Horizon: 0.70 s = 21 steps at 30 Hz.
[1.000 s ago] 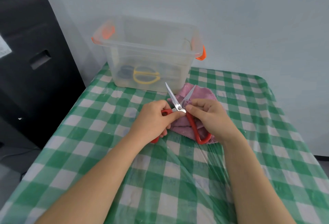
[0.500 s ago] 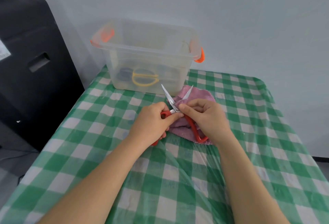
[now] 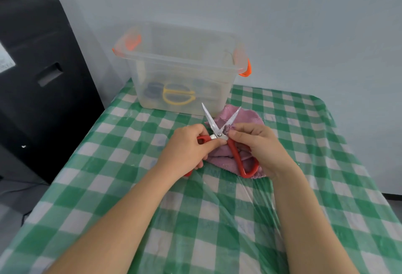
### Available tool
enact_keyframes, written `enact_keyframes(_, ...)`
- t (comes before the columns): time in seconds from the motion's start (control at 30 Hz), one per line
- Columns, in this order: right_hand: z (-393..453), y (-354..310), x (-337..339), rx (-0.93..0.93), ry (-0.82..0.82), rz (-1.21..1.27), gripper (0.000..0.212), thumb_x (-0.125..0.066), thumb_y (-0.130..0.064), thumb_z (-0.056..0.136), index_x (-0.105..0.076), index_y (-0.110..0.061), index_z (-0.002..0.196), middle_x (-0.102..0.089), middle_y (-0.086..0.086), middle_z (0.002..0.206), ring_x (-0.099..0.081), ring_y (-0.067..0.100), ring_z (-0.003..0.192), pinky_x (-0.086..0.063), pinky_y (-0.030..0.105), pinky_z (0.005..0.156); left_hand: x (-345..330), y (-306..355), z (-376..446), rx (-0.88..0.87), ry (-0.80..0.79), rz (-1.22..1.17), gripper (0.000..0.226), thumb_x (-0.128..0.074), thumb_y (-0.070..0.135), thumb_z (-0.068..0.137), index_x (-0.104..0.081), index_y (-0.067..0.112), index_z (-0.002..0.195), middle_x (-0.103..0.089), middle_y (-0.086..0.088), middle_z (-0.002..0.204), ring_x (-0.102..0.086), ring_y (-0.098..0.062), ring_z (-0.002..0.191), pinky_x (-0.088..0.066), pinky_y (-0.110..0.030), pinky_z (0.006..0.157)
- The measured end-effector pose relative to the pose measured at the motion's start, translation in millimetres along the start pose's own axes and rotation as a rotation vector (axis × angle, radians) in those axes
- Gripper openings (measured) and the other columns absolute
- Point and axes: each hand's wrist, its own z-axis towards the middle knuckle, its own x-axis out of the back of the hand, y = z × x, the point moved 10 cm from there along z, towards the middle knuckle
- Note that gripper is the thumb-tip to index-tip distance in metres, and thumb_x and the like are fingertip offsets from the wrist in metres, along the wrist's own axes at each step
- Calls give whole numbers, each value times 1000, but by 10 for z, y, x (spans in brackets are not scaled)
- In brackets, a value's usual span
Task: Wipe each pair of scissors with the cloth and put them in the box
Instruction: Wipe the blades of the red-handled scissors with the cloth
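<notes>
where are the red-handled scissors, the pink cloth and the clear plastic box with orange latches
red-handled scissors (image 3: 235,154), head view, on the red handle shaft beside the right hand
pink cloth (image 3: 250,116), head view, on its far edge behind the blades
clear plastic box (image 3: 185,65), head view, on its near rim

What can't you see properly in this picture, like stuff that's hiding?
Head view, the only one:
- Red-handled scissors: one handle loop is mostly hidden under the left hand.
- Pink cloth: partly covered by the right hand and the scissors.
- Clear plastic box with orange latches: its cloudy wall blurs the yellow-handled scissors and a dark item beside them; the count inside is unclear.
- Black object at left: cut off by the frame edge.
</notes>
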Motion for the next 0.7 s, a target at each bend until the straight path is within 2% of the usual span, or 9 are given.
enact_keyframes(0.1,-9,11,67,-39,19,95,36,-54,-1,93,-77,-17,70,-72,7,74,-65,21,72,-54,29,67,13,6,-2,-5,4,-47,37,-76,40,79,-52,16,65,-62,-3,52,-55,-16,38,-46,-26,39)
enact_keyframes(0.17,-6,27,145,-60,69,146,40,-47,3,94,-75,-16,70,-72,5,70,-65,15,65,-54,27,64,43,10,2,-8,17,-78,36,-76,39,79,-52,16,64,-60,0,49,-54,-15,37,-44,-23,39)
enact_keyframes(0.3,-6,-12,167,-21,88,98,27,-50,-9,96,-76,-12,90,-75,10,88,-68,24,85,-54,38,83,77,0,5,-7,38,-102,36,-76,37,79,-53,14,66,-58,2,47,-54,-14,36,-44,-23,38)
enact_keyframes(0.37,-27,-47,100,5,60,61,18,-58,-21,94,-75,-14,95,-75,6,90,-67,25,88,-53,38,80,81,-3,5,-10,40,-98,35,-77,37,79,-53,15,65,-57,2,46,-54,-14,36,-44,-24,38)
enact_keyframes(0.47,-54,-126,83,74,105,-33,3,-68,-23,90,-70,-22,92,-75,2,81,-66,28,77,-52,43,69,79,2,11,-15,44,-97,35,-77,38,79,-53,16,65,-57,3,45,-54,-14,36,-44,-25,38)
enact_keyframes(0.53,-54,-122,94,68,126,-41,5,-68,-20,90,-69,-23,87,-74,10,82,-65,36,77,-53,52,72,83,3,23,-11,48,-95,36,-77,39,78,-53,15,65,-57,3,46,-54,-14,36,-45,-24,38)
enact_keyframes(0.57,-54,-106,112,54,132,-20,10,-66,-17,91,-69,-24,84,-73,11,82,-65,34,77,-53,52,76,86,0,25,-10,49,-95,36,-76,39,78,-54,14,66,-57,2,46,-54,-15,37,-45,-25,38)
enact_keyframes(0.63,-52,-93,137,30,139,12,19,-65,-12,92,-71,-23,77,-69,11,78,-62,26,75,-53,41,75,93,1,21,-12,53,-88,37,-76,39,79,-55,11,68,-59,1,48,-55,-16,38,-46,-25,39)
enact_keyframes(0.7,-48,-77,172,14,162,28,28,-63,-8,91,-73,-23,69,-65,7,71,-59,18,68,-52,27,66,99,5,13,-16,56,-79,38,-76,39,79,-55,10,69,-59,1,49,-56,-16,38,-47,-25,39)
